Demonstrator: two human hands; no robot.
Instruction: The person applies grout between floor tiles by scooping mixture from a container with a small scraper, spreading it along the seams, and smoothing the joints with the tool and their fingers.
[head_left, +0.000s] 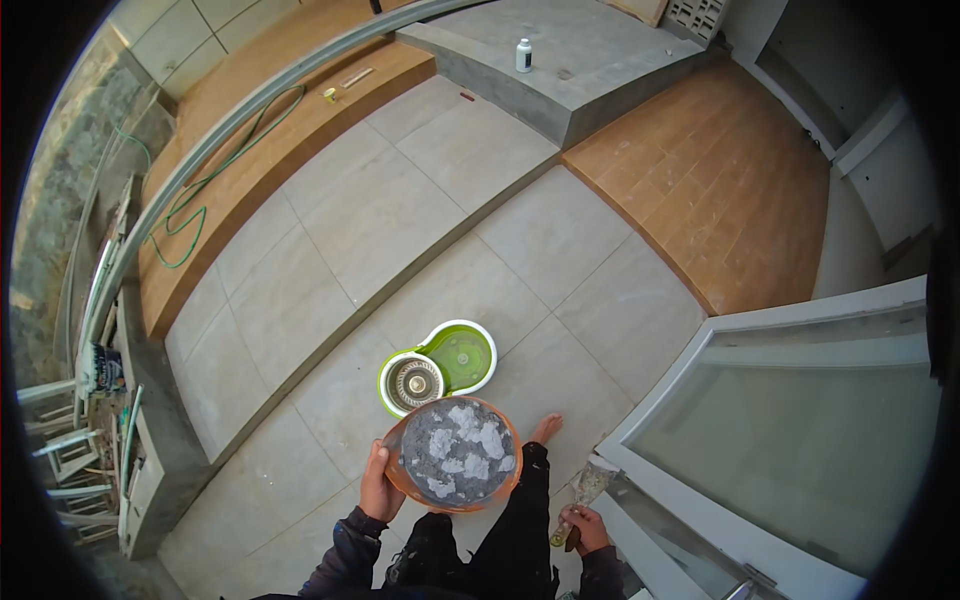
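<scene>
My left hand (pixel 377 487) grips the left rim of an orange bowl (pixel 393 468), its thumb on top. Inside the bowl lies a grey powdery or pasty mix (pixel 455 455) with paler clumps. Down at the right, my right hand (pixel 588 530) is closed round the handle of a trowel (pixel 589 483). The trowel's blade looks smeared with grey and points up to the corner of a white frame; whether it touches cannot be made out. Just beyond the bowl, a green and white spin mop bucket (pixel 468 355) with a metal wringer basket stands on the tiles.
A white-framed glass door (pixel 780 420) leans in at the right. My bare foot (pixel 547 428) is on the floor. A step edge (pixel 400 290) crosses the grey tiles. Farther off are a white bottle (pixel 524 56) on a concrete ledge and a green hose (pixel 215 175).
</scene>
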